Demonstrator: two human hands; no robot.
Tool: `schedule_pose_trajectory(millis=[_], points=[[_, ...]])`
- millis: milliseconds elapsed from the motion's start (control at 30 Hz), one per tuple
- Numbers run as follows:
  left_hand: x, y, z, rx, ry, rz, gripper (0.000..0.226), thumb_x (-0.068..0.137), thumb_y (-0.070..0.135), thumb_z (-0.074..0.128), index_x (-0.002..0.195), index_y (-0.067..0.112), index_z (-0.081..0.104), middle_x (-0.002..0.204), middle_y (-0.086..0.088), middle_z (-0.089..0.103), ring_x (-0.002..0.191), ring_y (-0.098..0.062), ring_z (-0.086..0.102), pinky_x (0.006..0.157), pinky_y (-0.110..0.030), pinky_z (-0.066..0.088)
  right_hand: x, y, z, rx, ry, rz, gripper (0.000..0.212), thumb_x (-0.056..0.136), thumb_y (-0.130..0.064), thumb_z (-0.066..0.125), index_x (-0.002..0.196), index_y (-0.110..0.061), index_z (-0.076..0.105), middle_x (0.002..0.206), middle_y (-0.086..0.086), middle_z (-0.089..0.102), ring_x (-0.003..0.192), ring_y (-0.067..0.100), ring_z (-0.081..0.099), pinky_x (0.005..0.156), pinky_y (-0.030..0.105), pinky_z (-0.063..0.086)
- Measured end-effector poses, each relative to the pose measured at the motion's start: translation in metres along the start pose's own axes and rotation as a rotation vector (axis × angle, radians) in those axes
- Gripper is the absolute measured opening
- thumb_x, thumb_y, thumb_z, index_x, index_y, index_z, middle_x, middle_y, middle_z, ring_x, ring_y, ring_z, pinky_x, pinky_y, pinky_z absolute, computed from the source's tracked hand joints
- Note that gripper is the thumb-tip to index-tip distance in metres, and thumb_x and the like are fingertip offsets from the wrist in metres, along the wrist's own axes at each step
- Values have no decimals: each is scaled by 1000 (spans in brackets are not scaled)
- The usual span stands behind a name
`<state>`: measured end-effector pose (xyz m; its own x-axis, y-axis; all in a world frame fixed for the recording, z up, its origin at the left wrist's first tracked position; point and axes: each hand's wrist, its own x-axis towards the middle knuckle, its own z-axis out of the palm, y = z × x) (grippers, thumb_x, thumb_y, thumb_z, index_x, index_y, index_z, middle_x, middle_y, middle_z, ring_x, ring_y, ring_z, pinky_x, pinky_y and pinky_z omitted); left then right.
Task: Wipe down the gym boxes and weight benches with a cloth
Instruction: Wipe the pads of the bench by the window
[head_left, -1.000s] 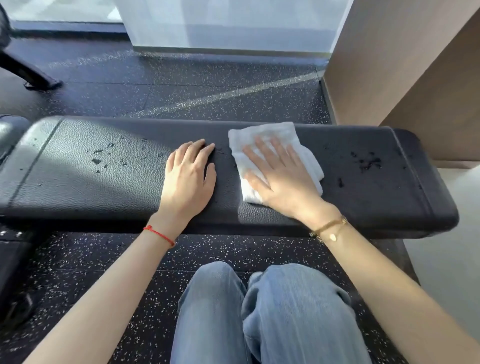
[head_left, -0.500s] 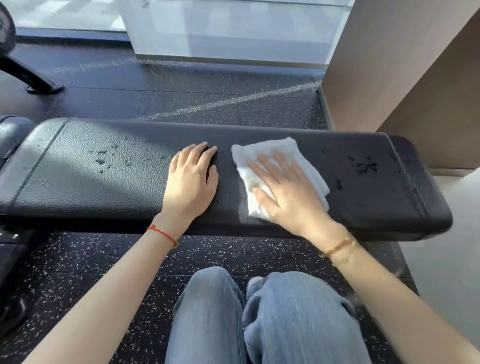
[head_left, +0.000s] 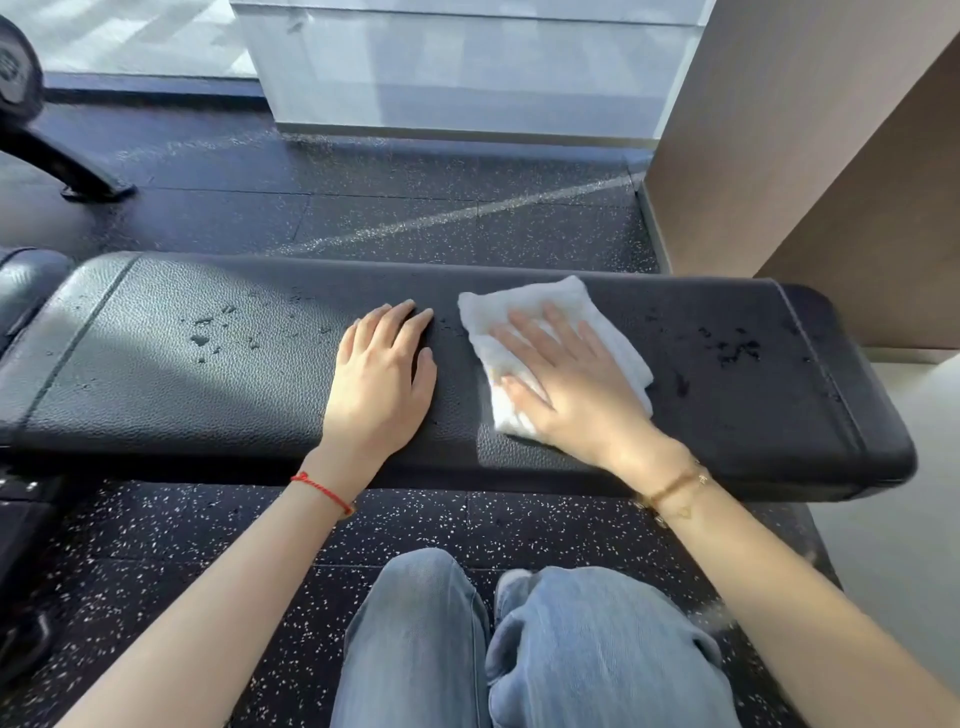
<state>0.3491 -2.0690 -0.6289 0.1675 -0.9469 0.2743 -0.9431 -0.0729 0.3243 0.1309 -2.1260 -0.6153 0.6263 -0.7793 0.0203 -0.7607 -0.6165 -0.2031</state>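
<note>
Head cam, the only view I've got: looking down at a black padded table running left to right across the frame, pebbled vinyl top, sun hitting its left half.

Right hand is flat on the cloth, fingers spread, palm pressing it down onto the pad. So that grip isn't clenched, it's just an open hand pinning the cloth, not pinching it. The cloth is white, folded, sitting a bit right of the pad's middle, with its far corner reaching close to the back edge. It looks a little blurred around the near edge.

Left hand lies flat on the bare vinyl just beside the cloth, not touching it, fingers together, holding nothing. Released grip, palm down.

Wet droplets sit on the pad left of the left hand, and another dark splatter is over to the right of the cloth, near the pad's right end.

Red string on the left wrist, thin gold bracelet on the right. Blue jeans at the bottom of frame, knees up close to the table. Floor is black speckled rubber.
</note>
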Motion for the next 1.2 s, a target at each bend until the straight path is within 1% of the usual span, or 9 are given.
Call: schedule_pose_trajectory(millis=[133, 300, 467, 567, 700, 833, 1000, 1067, 1200], points=[[-1, 3, 0, 19, 6, 1, 44, 100, 26, 44, 142, 15, 49, 150, -5, 46, 141, -26, 37, 120, -46, 25, 10, 44, -12, -31, -12, 191, 58, 101, -57, 15, 156, -40, 13, 166, -14, 6, 153, 13, -8, 124, 40, -5], [1, 6, -2, 29, 11, -12, 44, 98, 25, 45, 140, 15, 51, 148, -4, 47, 139, -24, 38, 119, -45, 26, 97, 16, -16, -13, -33, 206, 54, 103, -52, 22, 153, -31, 27, 160, -3, 29, 147, 24, 22, 117, 45, 11], [0, 5, -2, 24, 10, -10, 44, 98, 25, 45, 140, 16, 50, 148, -3, 47, 140, -24, 38, 119, -44, 26, 41, 4, -6, -19, -16, 73, 59, 100, -58, 16, 156, -39, 14, 165, -12, 11, 153, 18, -1, 123, 44, -1], [-1, 4, -1, 20, 7, -13, 44, 99, 26, 44, 142, 16, 49, 149, -4, 46, 141, -24, 37, 120, -45, 26, -17, 17, -7, -16, -27, -2, 62, 97, -64, 13, 155, -44, 12, 165, -17, 8, 153, 14, -4, 124, 40, -4], [-1, 6, -2, 21, 13, -13, 44, 99, 25, 43, 141, 14, 50, 149, -5, 47, 141, -25, 37, 120, -45, 25, -21, 52, -15, -48, -42, 154, 63, 96, -67, 7, 155, -46, 5, 165, -18, -2, 151, 9, -13, 122, 34, -12], [1, 6, -2, 24, 22, -15, 43, 97, 25, 45, 139, 14, 52, 147, -4, 49, 138, -25, 39, 120, -43, 25, 31, 34, -16, -72, -26, 274, 64, 99, -62, 11, 157, -37, 7, 167, -10, -1, 153, 20, -10, 123, 46, -8], [0, 5, -2, 4, 25, -18, 43, 97, 24, 46, 139, 14, 52, 147, -4, 49, 139, -24, 39, 120, -41, 25, -15, -22, 3, -60, -2, 9, 62, 100, -59, 16, 157, -36, 15, 165, -10, 14, 154, 21, -6, 124, 49, -1], [0, 4, -2, -12, 22, -21, 43, 98, 24, 46, 139, 14, 52, 148, -3, 48, 140, -23, 38, 121, -42, 25, -46, -23, 6, -56, 19, -17, 59, 101, -60, 17, 156, -39, 19, 163, -16, 17, 154, 17, 0, 125, 47, 3], [0, 4, -3, -25, 27, -23, 43, 98, 25, 46, 139, 15, 52, 149, -3, 49, 141, -23, 38, 120, -42, 26, -44, 32, -8, -46, 24, 178, 64, 97, -63, 8, 155, -39, 20, 164, -12, 18, 153, 16, 6, 124, 42, 4]])
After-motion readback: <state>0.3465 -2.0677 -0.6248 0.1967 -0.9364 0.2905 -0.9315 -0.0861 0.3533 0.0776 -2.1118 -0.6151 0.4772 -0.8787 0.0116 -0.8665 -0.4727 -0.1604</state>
